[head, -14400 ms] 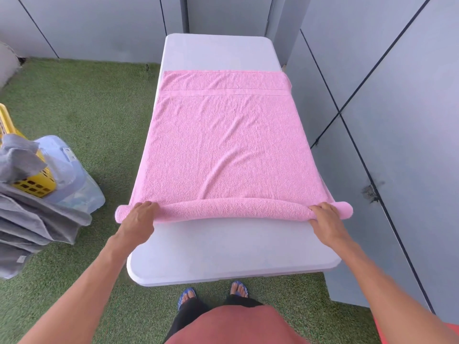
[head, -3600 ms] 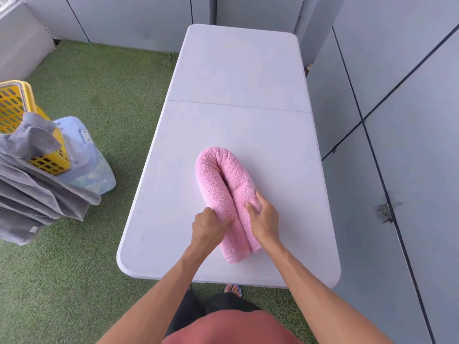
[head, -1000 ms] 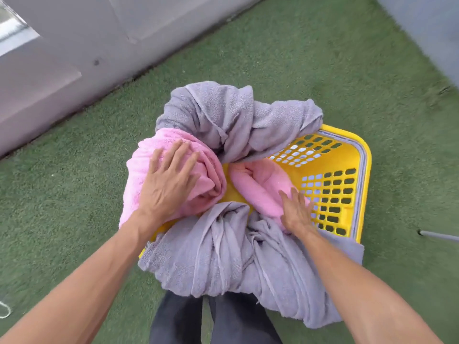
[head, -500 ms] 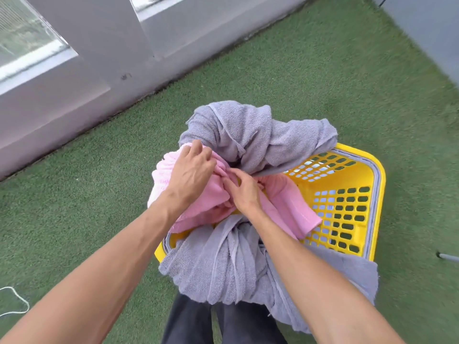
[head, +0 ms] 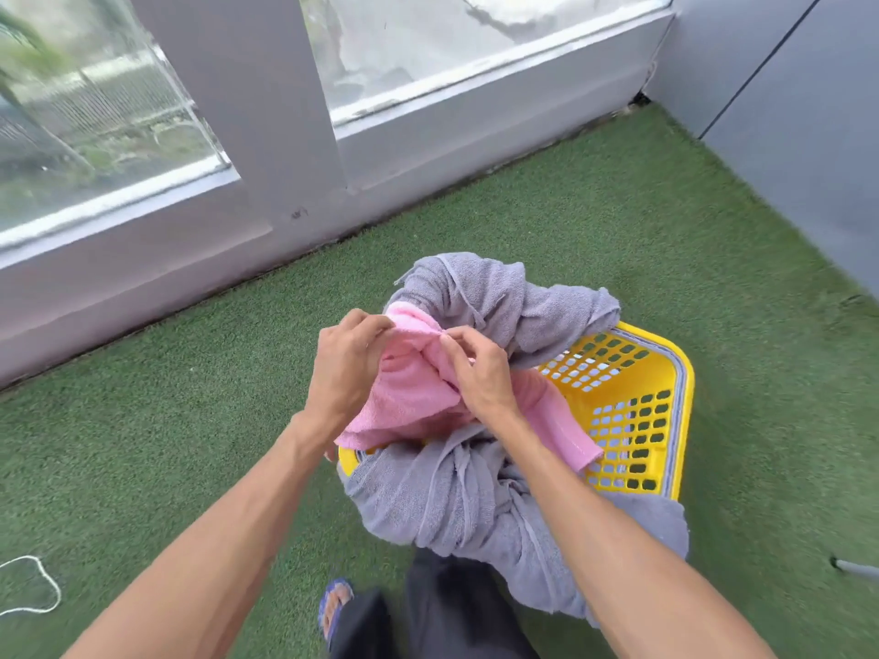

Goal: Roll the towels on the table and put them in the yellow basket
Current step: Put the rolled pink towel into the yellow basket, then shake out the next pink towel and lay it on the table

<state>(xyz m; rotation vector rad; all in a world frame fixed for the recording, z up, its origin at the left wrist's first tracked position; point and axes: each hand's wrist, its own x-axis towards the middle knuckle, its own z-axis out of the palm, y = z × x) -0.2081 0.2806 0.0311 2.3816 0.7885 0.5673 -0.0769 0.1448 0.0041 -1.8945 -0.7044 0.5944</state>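
The yellow basket [head: 632, 401] stands on green turf in front of me. Grey towels [head: 452, 501] hang over its near rim, and another grey towel [head: 499, 297] is bunched over its far rim. The pink towel [head: 409, 397] is lifted above the basket's left part and has come loose, one end trailing inside toward the right. My left hand [head: 347, 363] grips its upper edge from the left. My right hand [head: 475, 368] pinches the same edge just to the right. The table is out of view.
A low grey wall with windows [head: 295, 149] runs behind the basket, and grey panels [head: 785, 88] close the right side. A white cord [head: 33, 587] lies on the turf at lower left. My sandalled foot [head: 335, 606] and dark trousers are below the basket.
Both hands went from pressing the pink towel into the basket to gripping its top edge and lifting it. The towel has unrolled. The view has tilted up toward the window wall.
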